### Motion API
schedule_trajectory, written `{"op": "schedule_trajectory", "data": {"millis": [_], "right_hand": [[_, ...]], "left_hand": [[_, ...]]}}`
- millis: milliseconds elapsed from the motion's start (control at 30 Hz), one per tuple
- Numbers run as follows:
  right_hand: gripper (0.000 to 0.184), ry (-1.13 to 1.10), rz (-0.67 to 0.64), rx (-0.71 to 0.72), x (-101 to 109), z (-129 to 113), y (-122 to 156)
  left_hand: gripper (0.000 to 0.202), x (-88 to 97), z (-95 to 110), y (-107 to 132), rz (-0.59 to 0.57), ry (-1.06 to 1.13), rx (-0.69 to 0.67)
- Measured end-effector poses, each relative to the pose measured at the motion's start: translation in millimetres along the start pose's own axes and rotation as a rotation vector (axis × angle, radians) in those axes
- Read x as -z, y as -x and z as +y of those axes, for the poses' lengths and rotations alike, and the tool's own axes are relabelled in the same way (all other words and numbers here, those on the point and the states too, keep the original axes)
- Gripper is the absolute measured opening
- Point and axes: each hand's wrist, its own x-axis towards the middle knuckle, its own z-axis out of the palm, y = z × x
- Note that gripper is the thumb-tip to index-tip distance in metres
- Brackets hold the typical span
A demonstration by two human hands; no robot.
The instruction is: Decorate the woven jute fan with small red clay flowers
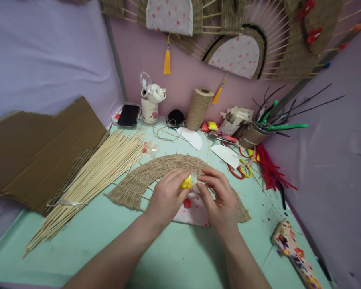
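A small yellow piece (185,183) was held in the left hand (167,194), gripped between thumb and bent fingers, with part of its clear wrapper (194,180) left exposed toward the right. The right hand (220,196) was brought up close to that wrapper with its fingers curled; whether the film was firmly pinched there could not be told. Both hands were raised over a woven arch (159,165), which was laid on the green bench (168,257) with its curve turned away from the person. Below the hands a spotted cloth panel (195,216) was partly covered by them, and a red piece (187,203) was seen on it

The step in hand was judged to be the unwrapping or opening of the yellow piece, as both hands were gathered at the film. For the next move, a steady hold by the left hand and a light, careful pull by the right would be called for, so that the piece is not squashed or dropped on the cloth. By the bundle of sticks (102,176), another clear packet (150,148) was placed, apart from the hands
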Motion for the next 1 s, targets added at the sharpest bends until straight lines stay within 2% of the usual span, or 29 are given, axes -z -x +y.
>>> {"op": "schedule_trajectory", "data": {"millis": [167, 267, 667, 1000], "right_hand": [[0.019, 0.079, -0.027, 0.093, -0.1, 5.1, 1.1], [0.019, 0.102, -0.049, 0.137, 0.4, 9.1, 1.8], [0.008, 0.255, -0.083, 0.239, -1.7, 7.6, 0.9], [0.007, 0.347, -0.095, 0.281, -5.5, 10.6, 2.1]], "left_hand": [[0.034, -3.4, -3.0, 2.7, 0.055, -0.067, -0.101], [0.032, -4.4, -3.0, 3.0, 0.067, -0.093, -0.15], [0.027, -4.9, -1.6, 2.3, 0.094, -0.15, -0.159], [0.024, -5.1, -3.0, 2.8, 0.103, -0.207, -0.196]]}}
